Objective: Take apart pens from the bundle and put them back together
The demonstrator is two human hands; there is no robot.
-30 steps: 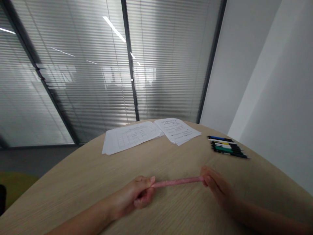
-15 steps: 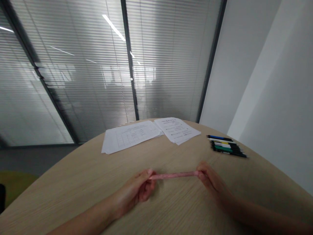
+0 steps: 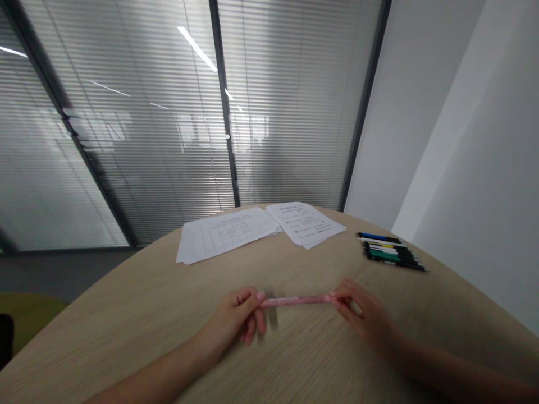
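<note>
A slim pink pen-like stick (image 3: pixel 297 301) is held lengthwise between my two hands, just above the table; its exact kind is too blurred to tell. My left hand (image 3: pixel 242 314) pinches its left end between thumb and fingers, the lower fingers loosely curled. At the other end, the thumb and fingertips of my right hand (image 3: pixel 357 308) grip the stick. Both tips are covered by the fingers. A faint shadow falls on the wood beside the left fingertips.
The round wooden table (image 3: pixel 168 314) bears a stack of printed sheets (image 3: pixel 227 233) and a second paper pile (image 3: pixel 305 223) at its far side. Several pens (image 3: pixel 389 252) lie side by side at the right. Beyond stand blinds (image 3: pixel 160 157) behind glass and a white wall (image 3: pixel 475 168).
My right hand's fingers have shifted left along the stick, and their grip has changed to fingertips. The left hand's grip has turned slightly, with the stick staying nearly in place.
</note>
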